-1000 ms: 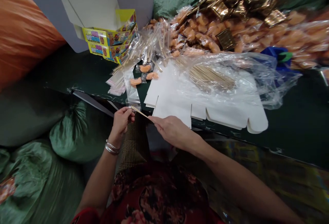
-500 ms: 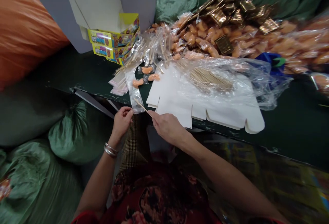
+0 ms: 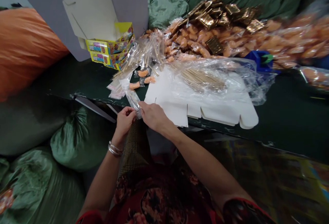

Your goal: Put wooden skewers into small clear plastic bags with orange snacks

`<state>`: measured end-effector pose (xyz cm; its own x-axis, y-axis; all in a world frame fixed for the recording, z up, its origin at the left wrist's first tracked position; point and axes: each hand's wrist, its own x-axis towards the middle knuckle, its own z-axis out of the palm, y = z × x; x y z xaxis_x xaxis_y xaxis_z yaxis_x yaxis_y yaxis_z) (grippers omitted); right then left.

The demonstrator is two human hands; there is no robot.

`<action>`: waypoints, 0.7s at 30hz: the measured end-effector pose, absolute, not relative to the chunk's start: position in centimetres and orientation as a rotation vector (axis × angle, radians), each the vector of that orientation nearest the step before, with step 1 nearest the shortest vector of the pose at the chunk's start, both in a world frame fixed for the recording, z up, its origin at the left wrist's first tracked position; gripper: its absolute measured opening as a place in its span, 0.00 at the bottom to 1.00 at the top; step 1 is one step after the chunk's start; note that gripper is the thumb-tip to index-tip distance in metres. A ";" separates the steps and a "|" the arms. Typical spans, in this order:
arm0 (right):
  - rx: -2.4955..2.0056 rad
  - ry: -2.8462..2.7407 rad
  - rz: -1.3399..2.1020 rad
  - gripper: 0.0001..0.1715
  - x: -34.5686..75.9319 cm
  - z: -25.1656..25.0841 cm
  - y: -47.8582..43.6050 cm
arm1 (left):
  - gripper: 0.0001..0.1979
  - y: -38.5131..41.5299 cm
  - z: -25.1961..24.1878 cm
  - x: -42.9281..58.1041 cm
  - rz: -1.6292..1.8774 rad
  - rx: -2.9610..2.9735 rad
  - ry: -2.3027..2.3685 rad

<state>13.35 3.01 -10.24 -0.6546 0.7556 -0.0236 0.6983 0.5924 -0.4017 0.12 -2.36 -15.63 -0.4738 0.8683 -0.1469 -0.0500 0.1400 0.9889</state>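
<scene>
My left hand (image 3: 125, 119) pinches the near end of a narrow clear plastic sleeve (image 3: 131, 95) that lies across the table's front edge. My right hand (image 3: 152, 115) is closed right beside it, fingertips meeting the left hand at the sleeve's mouth. A thin wooden stick goes into the sleeve; only a short part of it shows between the fingers. An orange candy (image 3: 134, 85) sits at the sleeve's far end. More wrapped orange candies (image 3: 146, 76) lie just beyond.
Flat white die-cut cardboard (image 3: 205, 109) lies to the right under a clear bag holding a bundle of wooden sticks (image 3: 203, 79). Yellow printed boxes (image 3: 110, 50) stand at the back left. A heap of orange candies (image 3: 231, 40) and gold packets (image 3: 213, 16) fills the back. Green sacks (image 3: 69, 138) sit left.
My right hand has moved left to meet the left hand, pushing the stick into the sleeve; far less of the stick shows now. The camera has shifted slightly.
</scene>
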 end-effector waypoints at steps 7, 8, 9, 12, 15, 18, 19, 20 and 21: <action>-1.316 -2.583 0.595 0.19 10.9 -10.1 5.2 | 0.14 -1.9 -15.1 -1.4 1.529 0.695 1.592; -1.310 -2.569 0.606 0.19 10.7 -10.2 5.3 | 0.16 -1.8 -14.9 -1.6 1.530 0.678 1.570; -1.311 -2.553 0.616 0.19 10.5 -10.2 5.4 | 0.18 -1.8 -14.6 -1.6 1.517 0.658 1.527; -1.361 -2.493 0.636 0.20 9.7 -9.9 5.9 | 0.22 -1.7 -13.9 -1.1 1.432 0.630 1.374; -1.411 -2.415 0.629 0.22 8.8 -9.3 6.7 | 0.19 -1.1 -13.6 -0.3 1.398 0.697 1.371; -1.310 -2.299 0.698 0.17 8.2 -9.3 7.3 | 0.13 -0.1 -13.2 -0.1 1.427 0.753 1.408; -1.259 -2.242 0.730 0.13 8.0 -9.5 7.4 | 0.11 0.1 -12.9 -0.1 1.429 0.762 1.405; -1.215 -2.176 0.748 0.10 7.9 -9.8 7.4 | 0.09 0.2 -12.6 -0.1 1.421 0.776 1.400; -1.183 -2.106 0.748 0.07 7.6 -10.1 7.4 | 0.07 0.2 -12.2 -0.1 1.405 0.795 1.394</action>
<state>7.62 7.40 -10.08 -0.4204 0.8784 0.2274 0.5380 0.4432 -0.7170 -0.08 0.22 -12.18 -0.3197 0.9310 -0.1764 -0.1840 0.1217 0.9754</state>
